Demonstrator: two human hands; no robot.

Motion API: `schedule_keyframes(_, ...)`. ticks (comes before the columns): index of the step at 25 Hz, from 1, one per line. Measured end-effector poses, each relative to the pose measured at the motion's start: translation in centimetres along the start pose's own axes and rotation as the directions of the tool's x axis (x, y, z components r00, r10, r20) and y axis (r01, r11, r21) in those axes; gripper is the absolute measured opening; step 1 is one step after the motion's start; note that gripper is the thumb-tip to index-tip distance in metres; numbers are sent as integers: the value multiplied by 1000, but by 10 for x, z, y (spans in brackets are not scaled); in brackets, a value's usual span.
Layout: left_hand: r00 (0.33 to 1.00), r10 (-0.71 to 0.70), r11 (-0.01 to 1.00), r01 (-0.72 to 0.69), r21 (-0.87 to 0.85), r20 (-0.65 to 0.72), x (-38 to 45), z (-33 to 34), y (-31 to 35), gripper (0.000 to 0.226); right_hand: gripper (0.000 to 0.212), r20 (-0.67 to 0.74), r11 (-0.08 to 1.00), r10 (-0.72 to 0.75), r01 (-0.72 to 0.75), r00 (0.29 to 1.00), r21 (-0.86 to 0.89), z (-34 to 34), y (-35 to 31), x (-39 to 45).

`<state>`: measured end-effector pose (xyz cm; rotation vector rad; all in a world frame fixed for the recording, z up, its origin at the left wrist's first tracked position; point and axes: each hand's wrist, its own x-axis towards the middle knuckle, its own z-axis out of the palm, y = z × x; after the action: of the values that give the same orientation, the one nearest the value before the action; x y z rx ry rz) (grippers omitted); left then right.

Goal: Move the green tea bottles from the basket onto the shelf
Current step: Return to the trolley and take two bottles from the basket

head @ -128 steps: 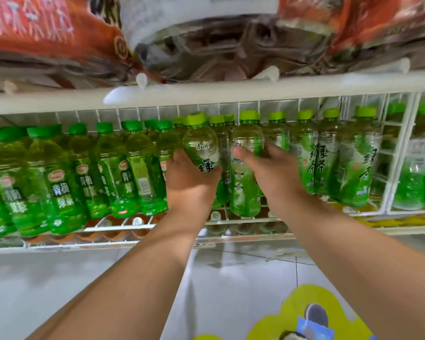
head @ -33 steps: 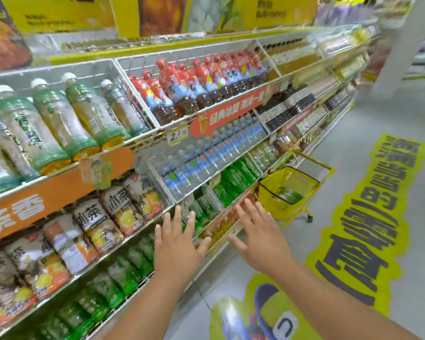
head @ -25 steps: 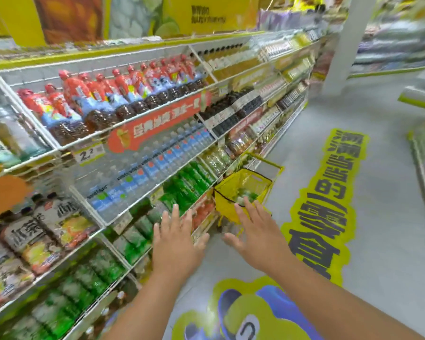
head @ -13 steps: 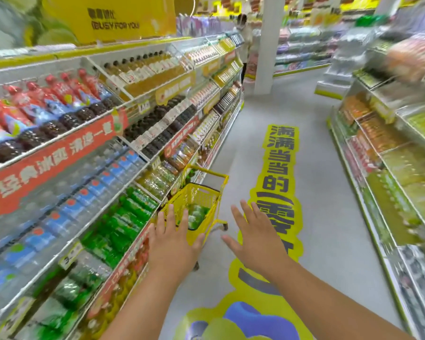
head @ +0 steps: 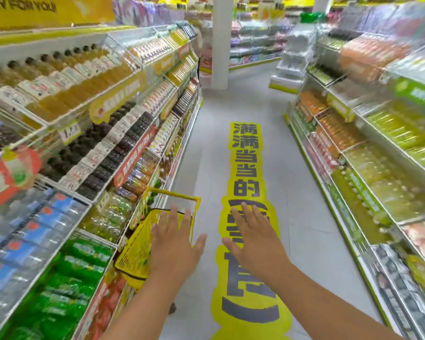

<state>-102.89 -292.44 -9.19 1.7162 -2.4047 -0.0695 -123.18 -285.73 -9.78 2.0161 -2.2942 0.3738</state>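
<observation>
Basket [head: 135, 251] yellow; left hand [head: 174, 246], right hand [head: 253, 244] spread, empty; sign [head: 22, 7] reads "FOR YOU!"

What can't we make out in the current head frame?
- Inside of the yellow basket: head view, hidden by its mesh wall and the left hand; bottle count unknown.
- Green bottles on the lower left shelf: motion blur, labels unreadable.
- Right hand: palm faces away.
</observation>
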Motion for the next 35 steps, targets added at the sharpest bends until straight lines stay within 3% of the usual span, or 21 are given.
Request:
schedule_keyframes(6,998,-56,998,56,-39,-10,101,43,22,85,84,18,1000,-15,15,1000,4,46,60,102)
schedule_keyframes(11,969,-246,968,245,-56,-22,171,69,42,82,86,140,984,-178,175,974,29,69,108,200)
schedule_keyframes(15,893,-451,884,447,-139,2,204,78,38,80,88,221,936,-350,346,910,60,81,120,266)
schedule_keyframes(20,760,-650,753,646,-123,13,206,91,-13,82,82,255,873,-485,478,837,90,118,82,329)
schedule_keyframes(28,671,-741,666,734,-133,-5,254,119,-81,82,87,230,756,-655,622,720,206,177,-12,407)
schedule_keyframes(30,639,-769,634,762,-135,0,257,128,-92,82,93,281,739,-674,624,684,255,191,-29,420)
schedule_keyframes(35,489,-872,482,866,-133,22,260,172,-115,84,94,368,686,-727,632,579,361,246,-60,441)
